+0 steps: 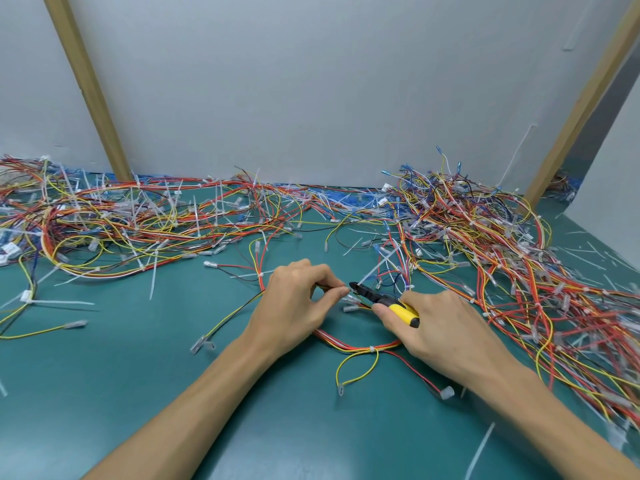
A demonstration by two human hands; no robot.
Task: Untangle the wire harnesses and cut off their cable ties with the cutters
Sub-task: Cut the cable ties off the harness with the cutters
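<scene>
A red, yellow and orange wire harness point(360, 347) loops across the green mat between my hands, bound by a white cable tie point(372, 348) at its near bend. My left hand point(298, 303) pinches a thin wire of this harness between thumb and fingertips. My right hand point(440, 323) grips the yellow-and-black cutters point(384, 301). Their dark jaws point left and sit right at my left fingertips. Whether the jaws are around a tie is too small to tell.
Large tangles of wire harnesses point(121, 220) with white ties cover the back left, and another pile point(502, 251) fills the right side. Loose cut ties point(481, 448) lie on the green mat point(138, 368). A grey wall with wooden posts point(86, 84) stands behind.
</scene>
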